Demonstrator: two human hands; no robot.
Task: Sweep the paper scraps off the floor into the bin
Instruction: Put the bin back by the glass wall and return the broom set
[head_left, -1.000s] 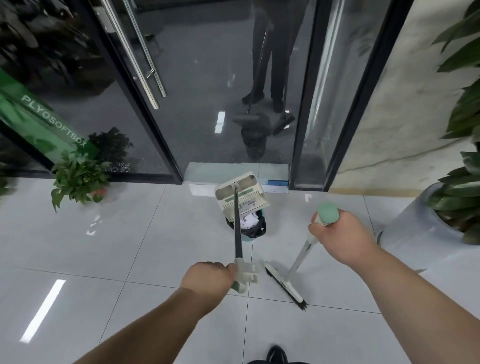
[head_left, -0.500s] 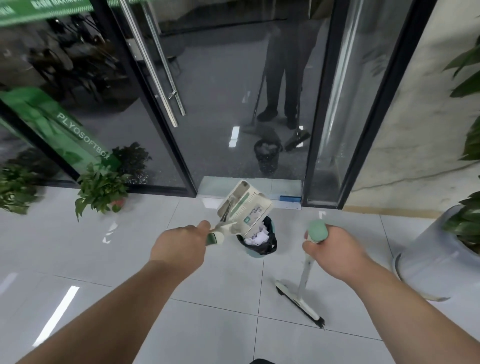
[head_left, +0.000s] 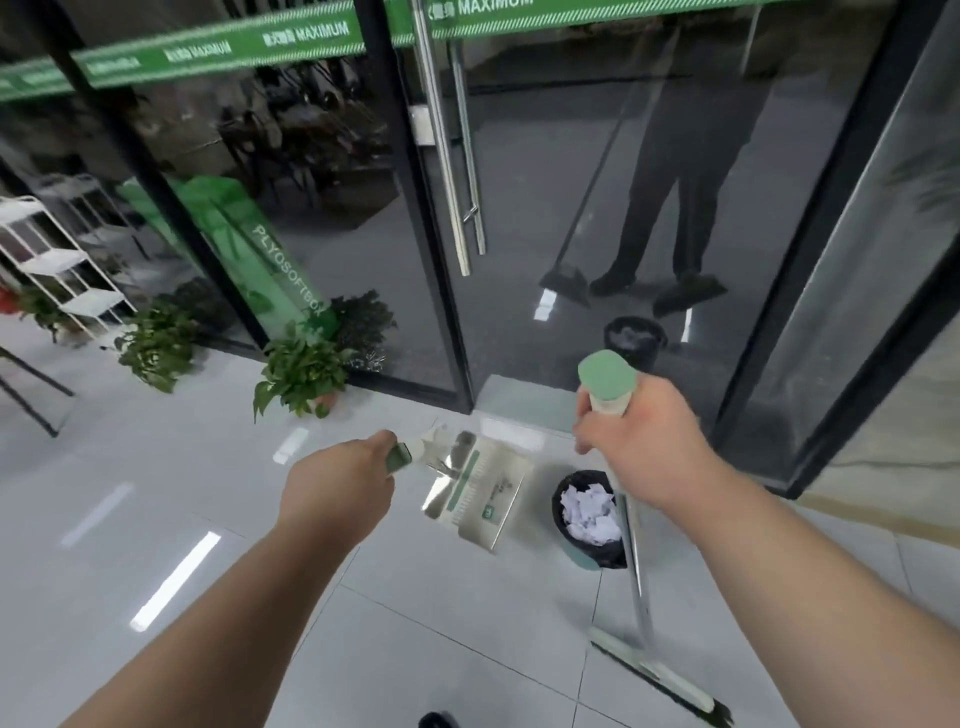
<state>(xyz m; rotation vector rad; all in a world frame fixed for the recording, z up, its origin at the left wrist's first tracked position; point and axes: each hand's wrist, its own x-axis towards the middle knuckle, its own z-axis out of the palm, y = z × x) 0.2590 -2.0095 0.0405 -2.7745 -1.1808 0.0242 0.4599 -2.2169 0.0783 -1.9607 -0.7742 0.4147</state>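
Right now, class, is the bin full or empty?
Not empty: crumpled white paper scraps fill much of the black-lined bin.

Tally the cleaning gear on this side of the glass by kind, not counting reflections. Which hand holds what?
Broom: 1, gripped by the right hand
Dustpan: 1, gripped at its handle by the left hand
Bin: 1, with paper scraps inside
Total: 3
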